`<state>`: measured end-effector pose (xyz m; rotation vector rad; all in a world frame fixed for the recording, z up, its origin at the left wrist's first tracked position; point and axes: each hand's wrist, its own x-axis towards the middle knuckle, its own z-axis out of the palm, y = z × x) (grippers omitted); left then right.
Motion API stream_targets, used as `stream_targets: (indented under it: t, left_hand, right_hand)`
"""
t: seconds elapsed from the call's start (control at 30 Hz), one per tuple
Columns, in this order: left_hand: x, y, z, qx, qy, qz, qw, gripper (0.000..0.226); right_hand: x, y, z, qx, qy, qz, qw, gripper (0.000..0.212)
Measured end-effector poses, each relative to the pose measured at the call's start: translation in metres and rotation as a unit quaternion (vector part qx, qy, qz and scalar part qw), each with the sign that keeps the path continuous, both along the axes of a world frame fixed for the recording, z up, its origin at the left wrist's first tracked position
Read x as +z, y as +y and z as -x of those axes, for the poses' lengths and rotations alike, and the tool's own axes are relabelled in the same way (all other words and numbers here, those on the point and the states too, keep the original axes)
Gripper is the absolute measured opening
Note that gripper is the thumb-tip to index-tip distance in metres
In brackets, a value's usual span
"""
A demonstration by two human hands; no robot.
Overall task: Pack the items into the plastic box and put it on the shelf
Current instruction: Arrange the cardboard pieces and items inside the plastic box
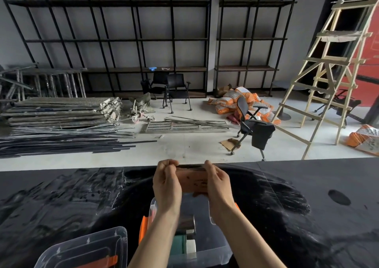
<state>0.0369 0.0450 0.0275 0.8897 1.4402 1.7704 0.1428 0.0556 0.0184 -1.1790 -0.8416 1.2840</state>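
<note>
My left hand [167, 182] and my right hand [217, 182] hold a flat brown packet [193, 182] by its two sides, upright, just above the far end of the clear plastic box [220, 253]. The box stands open on the black table [307, 216], with orange latches at its sides. Inside it I see a green item [178, 244] and white and grey blocks [190, 245], partly hidden by my forearms. The clear lid [86, 249] with an orange clip lies on the table at the lower left.
Beyond the table's far edge is a floor with stacked metal bars and scaffold frames [61, 122], office chairs [254, 126], orange sacks [240, 101] and a wooden ladder [328, 72]. Black wall shelves [143, 68] run along the back wall.
</note>
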Motion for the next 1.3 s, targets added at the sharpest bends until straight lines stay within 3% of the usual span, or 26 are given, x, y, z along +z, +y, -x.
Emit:
stream_targets:
  t: [0.1, 0.2, 0.3, 0.43, 0.53, 0.6, 0.73, 0.87, 0.97, 1.03, 1.1, 1.17, 1.23, 1.3]
  left_hand:
    - [0.003, -0.001, -0.001, 0.013, -0.027, -0.002, 1.000, 0.023]
    - [0.001, 0.000, -0.003, 0.021, -0.054, 0.006, 0.998, 0.028]
    - [-0.004, 0.003, -0.002, 0.000, -0.045, 0.037, 0.998, 0.025]
    - [-0.009, 0.006, 0.001, -0.014, 0.076, 0.112, 0.991, 0.053]
    - [-0.010, 0.004, 0.005, -0.001, 0.195, 0.131, 0.972, 0.052]
    - [-0.013, 0.003, 0.005, -0.005, 0.208, 0.130, 0.969, 0.051]
    - [-0.014, 0.007, 0.004, 0.041, 0.135, 0.087, 0.986, 0.039]
    - [-0.010, 0.007, -0.001, 0.078, 0.148, 0.080, 0.983, 0.031]
    - [-0.005, 0.004, -0.002, 0.045, 0.145, 0.108, 0.982, 0.041]
    - [-0.009, -0.002, 0.001, -0.024, 0.069, 0.110, 0.991, 0.039]
    - [-0.016, -0.010, 0.003, -0.114, -0.038, 0.095, 0.988, 0.053]
    - [-0.022, -0.019, -0.001, -0.154, -0.054, 0.073, 0.984, 0.059]
    - [-0.023, -0.024, -0.009, -0.120, -0.083, 0.046, 0.988, 0.033]
    - [-0.020, -0.023, -0.015, -0.080, -0.142, 0.045, 0.986, 0.027]
  right_hand:
    - [0.004, 0.002, -0.006, 0.044, 0.019, 0.021, 0.999, 0.036]
    - [0.008, 0.002, -0.008, 0.107, -0.031, 0.040, 0.993, 0.048]
    - [0.005, 0.002, -0.007, 0.052, -0.077, 0.032, 0.995, 0.036]
    - [-0.003, 0.002, -0.002, 0.002, -0.094, 0.018, 0.995, 0.035]
    - [-0.008, 0.001, -0.001, -0.020, -0.100, 0.019, 0.995, 0.035]
    - [-0.010, 0.000, 0.000, -0.030, -0.107, 0.011, 0.994, 0.035]
    - [-0.011, -0.001, 0.008, -0.033, -0.094, 0.009, 0.995, 0.032]
    - [-0.010, -0.003, 0.009, -0.030, -0.075, 0.028, 0.996, 0.032]
    - [-0.011, -0.004, 0.008, -0.045, -0.060, 0.038, 0.996, 0.032]
    - [-0.012, -0.003, 0.006, -0.054, -0.042, 0.046, 0.997, 0.032]
    - [-0.012, -0.001, 0.003, -0.068, -0.009, 0.079, 0.994, 0.035]
    - [-0.011, 0.001, 0.001, -0.071, 0.017, 0.123, 0.990, 0.041]
    - [-0.011, 0.000, 0.001, -0.067, 0.035, 0.150, 0.986, 0.043]
    - [-0.010, -0.004, 0.002, -0.052, 0.055, 0.163, 0.984, 0.043]
